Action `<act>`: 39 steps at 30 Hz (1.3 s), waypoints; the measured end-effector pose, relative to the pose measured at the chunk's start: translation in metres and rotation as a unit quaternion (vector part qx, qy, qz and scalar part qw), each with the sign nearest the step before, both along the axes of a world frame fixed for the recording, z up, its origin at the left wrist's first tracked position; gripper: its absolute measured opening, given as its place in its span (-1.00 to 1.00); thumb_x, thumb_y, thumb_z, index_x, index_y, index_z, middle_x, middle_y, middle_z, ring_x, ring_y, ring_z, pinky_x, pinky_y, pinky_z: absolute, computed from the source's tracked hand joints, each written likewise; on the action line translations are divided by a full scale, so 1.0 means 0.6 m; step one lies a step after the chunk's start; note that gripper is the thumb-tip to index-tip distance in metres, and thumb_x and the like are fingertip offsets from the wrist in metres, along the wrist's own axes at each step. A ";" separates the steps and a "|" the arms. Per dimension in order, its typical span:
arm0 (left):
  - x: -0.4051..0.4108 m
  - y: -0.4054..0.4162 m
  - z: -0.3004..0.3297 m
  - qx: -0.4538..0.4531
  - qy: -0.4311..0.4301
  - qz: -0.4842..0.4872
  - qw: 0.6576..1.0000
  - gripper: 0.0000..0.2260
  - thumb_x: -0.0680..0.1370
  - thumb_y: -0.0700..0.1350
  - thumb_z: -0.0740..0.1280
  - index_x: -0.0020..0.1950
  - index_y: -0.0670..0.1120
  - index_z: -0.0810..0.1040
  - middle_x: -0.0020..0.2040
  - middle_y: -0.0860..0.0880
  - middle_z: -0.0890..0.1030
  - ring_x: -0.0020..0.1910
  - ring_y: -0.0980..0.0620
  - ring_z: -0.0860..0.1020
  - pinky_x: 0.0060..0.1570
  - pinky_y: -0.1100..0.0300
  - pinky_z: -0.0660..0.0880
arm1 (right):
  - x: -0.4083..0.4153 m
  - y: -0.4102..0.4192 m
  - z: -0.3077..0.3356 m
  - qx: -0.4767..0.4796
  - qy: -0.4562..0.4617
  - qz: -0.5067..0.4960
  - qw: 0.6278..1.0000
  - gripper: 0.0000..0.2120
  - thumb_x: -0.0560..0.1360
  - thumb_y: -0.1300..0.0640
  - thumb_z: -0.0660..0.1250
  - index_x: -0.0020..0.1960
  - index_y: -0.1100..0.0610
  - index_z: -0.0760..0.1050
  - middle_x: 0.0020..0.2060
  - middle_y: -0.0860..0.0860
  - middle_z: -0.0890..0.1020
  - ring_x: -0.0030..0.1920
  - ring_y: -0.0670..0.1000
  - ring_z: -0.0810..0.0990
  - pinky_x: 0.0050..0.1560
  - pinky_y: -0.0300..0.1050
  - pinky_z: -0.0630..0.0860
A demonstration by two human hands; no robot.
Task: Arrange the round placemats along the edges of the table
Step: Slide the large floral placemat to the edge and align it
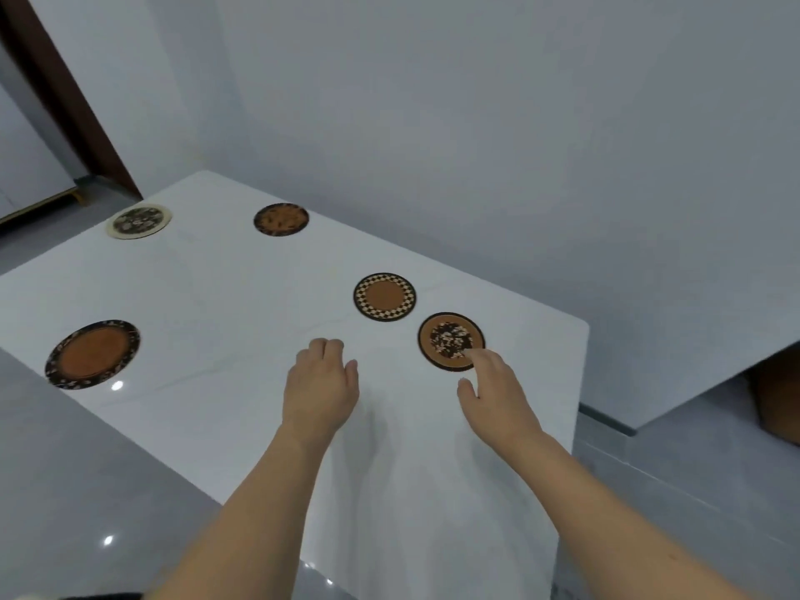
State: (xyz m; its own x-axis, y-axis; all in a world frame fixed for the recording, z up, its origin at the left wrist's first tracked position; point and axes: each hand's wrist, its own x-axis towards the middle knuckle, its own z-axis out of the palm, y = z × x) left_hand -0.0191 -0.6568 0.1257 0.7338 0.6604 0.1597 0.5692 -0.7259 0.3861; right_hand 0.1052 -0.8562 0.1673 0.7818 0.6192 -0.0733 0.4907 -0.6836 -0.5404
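Five mats [384,296] lay near table [242,322] edges; right hand [498,383] fingertips touched the last, left hand [322,383] spread, empty.

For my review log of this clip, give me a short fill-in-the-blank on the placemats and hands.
1. The white table holds ___ round placemats.
2. The right hand touches the placemat with the ___ centre.
3. The left hand holds ___.
4. The checkered-rim placemat has a plain ___ centre.

Missing words: five; floral; nothing; brown
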 end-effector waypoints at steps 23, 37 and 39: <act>0.257 -0.417 0.024 -0.099 0.063 0.026 0.993 -0.66 0.58 -0.03 0.19 0.33 -0.12 0.39 0.29 -0.11 0.44 0.20 -0.13 0.44 0.10 0.00 0.46 | 0.262 -0.380 0.004 -0.014 0.073 0.006 0.997 -0.53 0.55 0.14 0.13 0.45 0.16 0.25 0.43 0.05 0.32 0.42 0.08 0.27 0.42 0.00 0.23; 0.465 -0.514 0.009 -0.149 0.061 0.107 0.981 -0.64 0.57 -0.04 0.21 0.33 -0.15 0.39 0.31 -0.14 0.42 0.27 -0.14 0.39 0.19 -0.03 0.42 | 0.499 -0.424 -0.026 -0.035 0.115 0.088 0.989 -0.52 0.55 0.13 0.12 0.46 0.15 0.23 0.41 0.09 0.34 0.40 0.11 0.30 0.39 0.02 0.26; 0.465 -0.513 0.019 -0.152 0.077 0.125 0.977 -0.62 0.57 -0.02 0.20 0.35 -0.13 0.37 0.33 -0.11 0.40 0.28 -0.13 0.39 0.21 -0.03 0.42 | 0.512 -0.397 -0.024 -0.040 0.140 0.110 0.983 -0.51 0.55 0.12 0.11 0.47 0.13 0.22 0.42 0.09 0.33 0.35 0.12 0.35 0.34 0.03 0.31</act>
